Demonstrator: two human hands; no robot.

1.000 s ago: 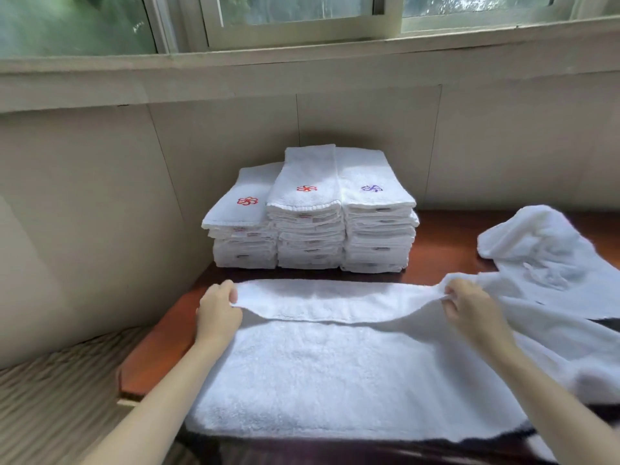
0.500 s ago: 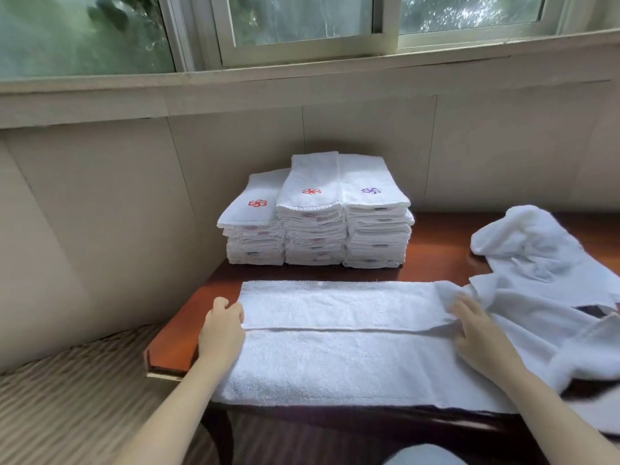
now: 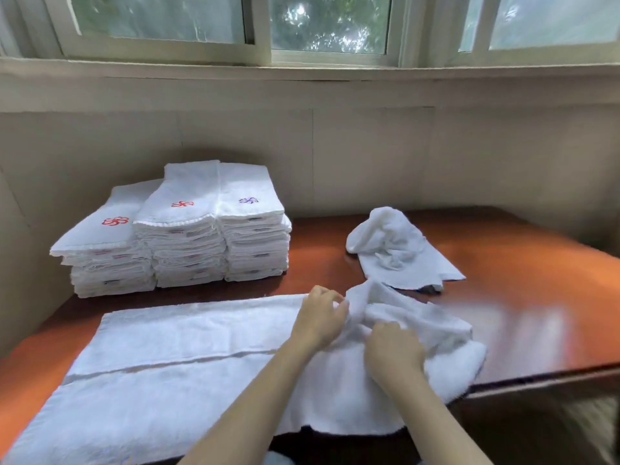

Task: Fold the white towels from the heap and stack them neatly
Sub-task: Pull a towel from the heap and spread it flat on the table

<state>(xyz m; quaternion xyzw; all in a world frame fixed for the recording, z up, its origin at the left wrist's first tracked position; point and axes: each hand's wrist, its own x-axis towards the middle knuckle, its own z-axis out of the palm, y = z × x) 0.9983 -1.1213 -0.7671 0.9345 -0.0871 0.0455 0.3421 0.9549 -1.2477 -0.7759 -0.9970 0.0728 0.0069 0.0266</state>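
since the last look, my left grip [image 3: 320,322] has quit the left end of the towel [image 3: 188,357] and joined the right grip [image 3: 394,354] at its rumpled right end. far left, against the wall, three stacks of folded towels [image 3: 181,229] stand side by side, so i judge most of the job done. near me the towel lies along the bench [image 3: 520,290], its far edge folded over to a lengthwise seam, its left part flat. both grips are clenched on the bunched cloth at its right end, which wants straightening before any cross folds. far right of them sits the heap [image 3: 396,250], down to what looks like one crumpled towel. left: finish and stack this one, then that.
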